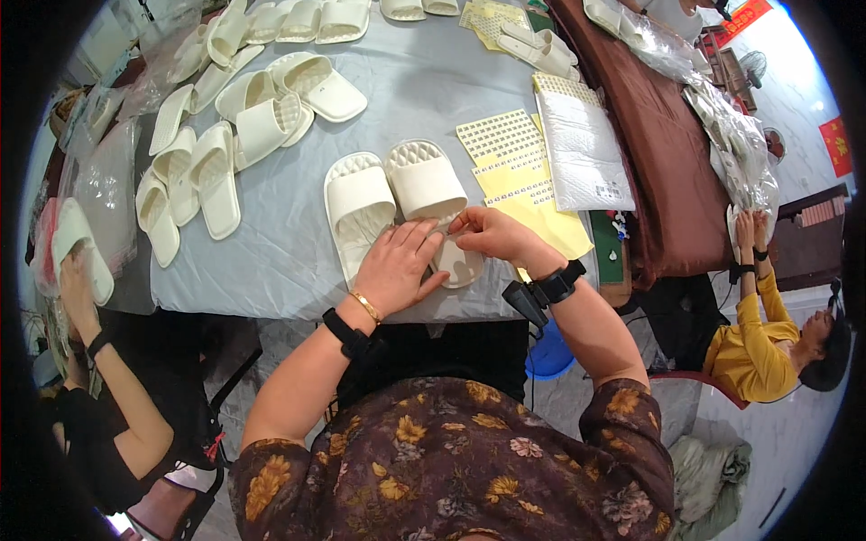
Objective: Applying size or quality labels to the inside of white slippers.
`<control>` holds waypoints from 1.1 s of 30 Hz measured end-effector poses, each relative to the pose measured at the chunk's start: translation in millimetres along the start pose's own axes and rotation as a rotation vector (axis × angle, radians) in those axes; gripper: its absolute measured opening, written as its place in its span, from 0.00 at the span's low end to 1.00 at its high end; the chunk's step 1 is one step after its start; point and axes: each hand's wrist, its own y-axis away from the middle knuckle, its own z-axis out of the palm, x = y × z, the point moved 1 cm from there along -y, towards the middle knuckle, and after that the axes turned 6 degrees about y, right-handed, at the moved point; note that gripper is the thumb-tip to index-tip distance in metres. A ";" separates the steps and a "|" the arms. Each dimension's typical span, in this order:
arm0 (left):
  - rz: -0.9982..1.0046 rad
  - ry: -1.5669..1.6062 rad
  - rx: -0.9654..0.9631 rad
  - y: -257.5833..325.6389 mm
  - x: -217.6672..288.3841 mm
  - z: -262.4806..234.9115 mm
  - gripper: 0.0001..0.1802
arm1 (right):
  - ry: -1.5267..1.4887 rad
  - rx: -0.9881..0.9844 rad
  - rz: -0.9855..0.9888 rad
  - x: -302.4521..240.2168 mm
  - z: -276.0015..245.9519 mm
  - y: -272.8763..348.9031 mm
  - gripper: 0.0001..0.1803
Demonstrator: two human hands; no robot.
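Observation:
In front of me, a pair of cream slippers lies side by side at the table's near edge, toes away from me: the left slipper and the right slipper. My left hand rests with outstretched fingers across the heel ends, its fingertips on the right slipper's insole. Thumb and forefinger of my right hand are pinched together just above that insole; anything between them is too small to make out. Right of the pair lie yellow sheets of small printed stickers, partly overlapping a bare yellow sheet.
Several more cream slippers cover the table's left and far side. A quilted white packet lies beyond the sticker sheets. At left a co-worker's hand holds a slipper; at right a person in a yellow top handles plastic-wrapped goods.

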 end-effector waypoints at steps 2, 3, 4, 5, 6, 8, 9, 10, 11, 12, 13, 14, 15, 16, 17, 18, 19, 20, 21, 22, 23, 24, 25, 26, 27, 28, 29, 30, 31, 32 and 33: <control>0.005 0.012 -0.026 0.2 0.1 -1.0 0.29 | 0.013 -0.002 -0.011 -3.1 0.2 1.9 0.15; 0.005 0.012 -0.027 0.2 0.1 -1.1 0.29 | 0.025 -0.003 -0.022 -5.1 0.2 3.5 0.16; 0.011 0.006 -0.028 0.1 0.2 -1.1 0.28 | 0.025 -0.003 -0.023 -6.9 0.7 4.9 0.16; 0.017 0.000 -0.028 0.0 0.3 -1.0 0.28 | 0.021 0.011 -0.023 -8.6 1.3 6.4 0.16; 0.018 -0.001 -0.029 0.0 0.2 -0.6 0.28 | 0.016 0.025 -0.024 -9.3 1.9 7.6 0.17; 0.012 -0.018 -0.030 -0.5 0.3 1.5 0.28 | 0.044 0.058 -0.032 -6.7 2.4 8.9 0.18; 0.015 -0.019 -0.030 -0.9 0.2 2.3 0.28 | 0.072 0.089 -0.039 -4.7 2.7 9.6 0.19; 0.020 -0.008 -0.017 -1.7 0.5 1.4 0.29 | 0.071 0.090 -0.042 -2.4 4.0 10.4 0.19; 0.024 0.004 -0.004 -2.7 1.1 0.2 0.29 | 0.011 0.103 -0.058 -0.3 5.6 11.7 0.20; 0.026 0.002 -0.004 -3.8 2.3 -1.1 0.29 | -0.049 0.115 -0.074 1.6 7.0 13.5 0.21; -0.013 0.014 -0.046 -6.8 5.6 -4.7 0.30 | -0.049 0.117 -0.075 2.1 8.5 16.0 0.21; -0.053 0.027 -0.088 -9.6 8.6 -7.1 0.30 | -0.100 0.136 -0.091 2.1 10.0 18.5 0.22; -0.051 0.026 -0.088 -12.6 11.3 -8.0 0.30 | -0.151 0.154 -0.107 2.7 11.3 21.1 0.22; -0.075 0.025 -0.095 -15.4 13.8 -9.4 0.30 | -0.152 0.155 -0.109 3.3 12.8 23.7 0.22; -0.099 0.023 -0.103 -16.7 15.7 -10.0 0.30 | -0.211 0.179 -0.119 4.1 14.2 26.4 0.22; -0.100 0.020 -0.104 -16.4 17.1 -9.6 0.30 | -0.270 0.202 -0.129 5.2 16.1 29.2 0.22; -0.097 0.026 -0.069 -17.0 17.6 -9.3 0.28 | -0.271 0.201 -0.133 6.3 17.9 32.1 0.22; -0.095 0.032 -0.036 -17.1 18.2 -9.9 0.27 | -0.343 0.236 -0.148 8.1 19.9 35.5 0.22; -0.097 0.027 -0.036 -15.3 18.0 -12.1 0.27 | -0.416 0.269 -0.162 9.9 21.4 38.2 0.21; -0.067 0.067 0.032 -13.8 18.4 -16.0 0.25 | -0.421 0.273 -0.163 13.7 20.7 41.5 0.21; -0.039 0.108 0.098 -11.2 17.8 -19.2 0.23 | -0.436 0.289 -0.182 17.9 19.3 44.5 0.21; -0.035 0.107 0.093 -6.8 15.9 -20.6 0.23 | -0.452 0.305 -0.200 21.4 18.7 46.7 0.21; -0.091 0.111 0.135 -0.3 12.6 -23.3 0.21 | -0.459 0.308 -0.199 22.7 19.2 48.5 0.21; -0.147 0.115 0.177 5.7 9.4 -25.5 0.20 | -0.459 0.327 -0.200 23.1 19.4 50.5 0.20; -0.145 0.114 0.170 11.9 5.7 -24.4 0.20 | -0.459 0.345 -0.200 24.5 19.6 52.0 0.20; -0.208 0.098 0.200 20.6 0.8 -25.5 0.20 | -0.463 0.337 -0.209 24.3 21.8 50.9 0.20; -0.271 0.082 0.232 25.9 -3.5 -25.6 0.20 | -0.458 0.319 -0.213 25.0 23.6 49.8 0.19; -0.275 0.067 0.234 27.6 -5.8 -23.5 0.20 | -0.453 0.300 -0.219 25.6 25.2 49.1 0.18; -0.293 0.041 0.237 27.3 -6.0 -21.8 0.20 | -0.456 0.285 -0.231 26.4 26.9 47.7 0.18; -0.312 0.010 0.241 26.3 -6.9 -20.1 0.21 | -0.437 0.302 -0.236 28.3 28.0 46.0 0.18; -0.323 -0.013 0.248 21.5 -6.8 -16.5 0.21 | -0.419 0.319 -0.244 29.4 28.3 45.2 0.17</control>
